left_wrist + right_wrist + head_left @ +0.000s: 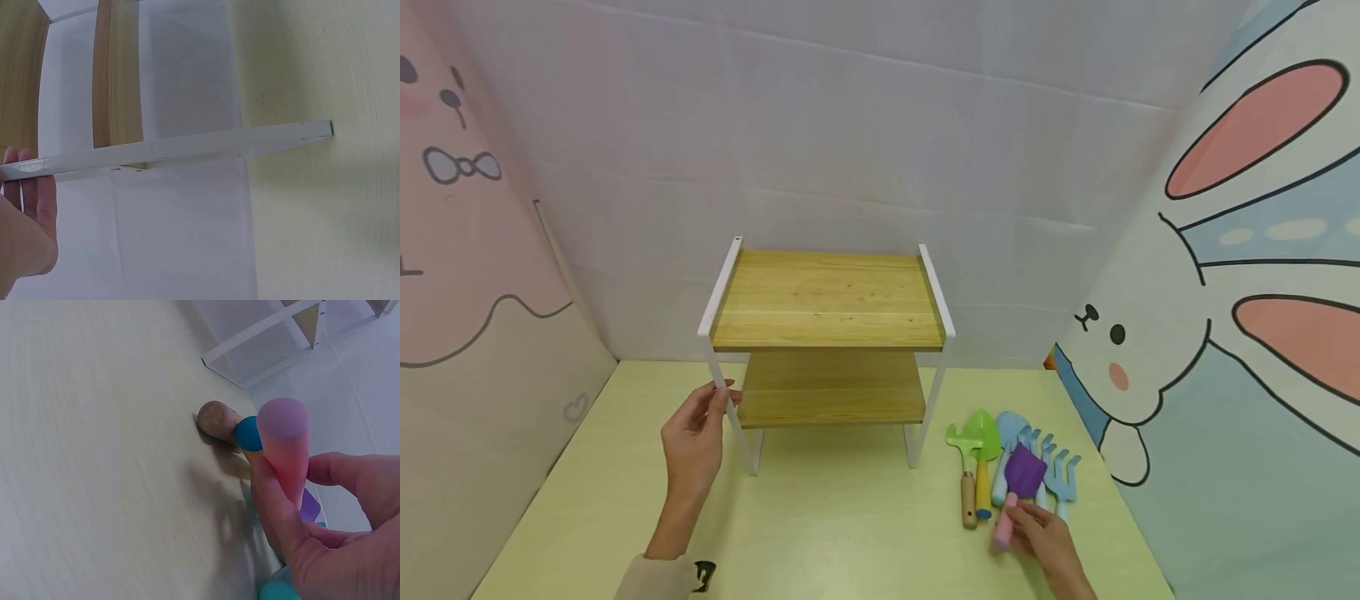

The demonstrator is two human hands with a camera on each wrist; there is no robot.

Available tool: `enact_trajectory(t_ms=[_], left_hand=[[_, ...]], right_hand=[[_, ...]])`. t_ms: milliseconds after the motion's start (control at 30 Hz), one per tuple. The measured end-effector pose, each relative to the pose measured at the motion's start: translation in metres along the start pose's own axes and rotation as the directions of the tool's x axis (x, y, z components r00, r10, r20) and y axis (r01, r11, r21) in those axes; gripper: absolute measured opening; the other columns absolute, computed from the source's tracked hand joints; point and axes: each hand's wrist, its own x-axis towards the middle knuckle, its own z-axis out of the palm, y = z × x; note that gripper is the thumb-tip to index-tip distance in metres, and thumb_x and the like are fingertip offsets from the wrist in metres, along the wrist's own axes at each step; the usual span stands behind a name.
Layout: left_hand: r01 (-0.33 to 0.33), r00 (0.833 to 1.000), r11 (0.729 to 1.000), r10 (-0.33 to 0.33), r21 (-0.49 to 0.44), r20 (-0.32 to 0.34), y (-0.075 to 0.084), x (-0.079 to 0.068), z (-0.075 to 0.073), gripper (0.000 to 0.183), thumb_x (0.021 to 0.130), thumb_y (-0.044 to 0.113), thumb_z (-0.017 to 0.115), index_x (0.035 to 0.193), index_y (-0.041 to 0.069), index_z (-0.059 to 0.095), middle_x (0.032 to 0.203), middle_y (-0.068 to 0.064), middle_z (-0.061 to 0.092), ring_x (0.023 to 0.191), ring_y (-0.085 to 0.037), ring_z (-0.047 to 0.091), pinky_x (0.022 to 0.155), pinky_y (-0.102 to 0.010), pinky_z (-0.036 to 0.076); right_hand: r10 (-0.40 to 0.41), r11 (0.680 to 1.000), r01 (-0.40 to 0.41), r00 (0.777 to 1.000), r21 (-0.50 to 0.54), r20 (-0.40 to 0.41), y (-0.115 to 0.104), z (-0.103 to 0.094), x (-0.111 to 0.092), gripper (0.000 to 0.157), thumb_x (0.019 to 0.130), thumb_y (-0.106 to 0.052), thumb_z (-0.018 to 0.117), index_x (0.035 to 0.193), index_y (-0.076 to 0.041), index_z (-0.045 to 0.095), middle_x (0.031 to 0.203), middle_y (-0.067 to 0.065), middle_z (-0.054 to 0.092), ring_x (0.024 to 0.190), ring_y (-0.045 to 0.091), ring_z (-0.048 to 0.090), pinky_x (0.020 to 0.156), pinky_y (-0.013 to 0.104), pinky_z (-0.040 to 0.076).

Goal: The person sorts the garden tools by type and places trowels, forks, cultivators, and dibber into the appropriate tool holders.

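Note:
A two-tier wooden shelf (827, 300) with a white frame stands mid-table. My left hand (695, 435) grips its left front leg, thumb in front and fingers behind; the left wrist view shows fingertips round the white leg (194, 144). At the right, my right hand (1047, 537) holds a toy spade (1025, 471) with a purple blade by its pink handle (286, 444), between thumb and fingers. The blade overlaps other toy garden tools: a green hand rake with a wooden handle (968, 500), a green trowel (985, 433), a blue shovel (1011, 427) and blue forks (1062, 477).
A pale yellow table (827, 533) carries everything. Behind it hangs a white cloth wall (880, 150). A printed panel with rabbits (1150, 333) bounds the right side, and a pink and cream panel (482, 275) the left.

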Motion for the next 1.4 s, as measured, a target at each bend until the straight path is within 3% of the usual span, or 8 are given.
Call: enact_trajectory(t_ms=[167,567,800,1133,1400], left_hand=[[-0.002,1.000,1.000,0.002,0.014,-0.010,-0.001,-0.001,-0.001,0.016,0.101,-0.003,0.061,0.112,-0.009,0.072,0.089,-0.006,0.077,0.087,-0.003,0.073,0.082,-0.014,0.054],[0.010,1.000,1.000,-0.009,0.018,-0.025,0.000,-0.001,0.000,0.016,0.102,-0.001,0.062,0.110,-0.008,0.073,0.087,-0.006,0.077,0.085,-0.003,0.072,0.078,-0.015,0.054],[0.016,1.000,1.000,-0.016,0.013,-0.023,-0.001,0.000,0.001,0.016,0.102,0.000,0.062,0.109,-0.008,0.073,0.087,-0.010,0.077,0.086,-0.003,0.073,0.078,-0.015,0.055],[0.021,1.000,1.000,-0.021,0.004,-0.015,-0.001,0.001,0.001,0.016,0.102,-0.001,0.062,0.109,-0.009,0.073,0.086,0.000,0.076,0.087,-0.003,0.073,0.081,-0.015,0.055],[0.041,0.999,0.999,-0.040,0.009,-0.018,-0.002,0.001,0.001,0.016,0.102,0.001,0.062,0.108,-0.008,0.073,0.086,-0.007,0.076,0.088,-0.004,0.073,0.080,-0.015,0.054]], right_hand=[[0.016,0.999,-0.016,1.000,0.028,0.002,0.000,-0.002,-0.001,0.066,0.098,-0.028,0.073,0.140,0.016,0.048,0.093,0.002,0.074,0.081,0.012,0.068,0.067,0.026,0.058],[-0.015,0.999,0.014,0.999,0.050,0.028,-0.012,0.001,-0.009,0.070,0.098,-0.028,0.073,0.146,0.015,0.043,0.112,0.011,0.073,0.094,0.016,0.070,0.076,0.031,0.060],[-0.028,0.999,0.026,0.999,0.048,0.039,-0.022,0.004,-0.018,0.072,0.097,-0.033,0.074,0.148,0.009,0.045,0.120,0.015,0.072,0.095,0.017,0.070,0.077,0.032,0.061],[-0.046,0.999,0.046,0.998,-0.008,0.031,-0.039,0.008,-0.031,0.072,0.096,-0.039,0.075,0.148,0.002,0.049,0.126,0.017,0.069,0.098,0.017,0.070,0.079,0.035,0.061],[-0.050,0.999,0.050,0.998,-0.010,0.032,-0.050,0.012,-0.047,0.070,0.095,-0.037,0.076,0.148,0.001,0.050,0.130,0.018,0.067,0.100,0.020,0.071,0.081,0.039,0.061]])
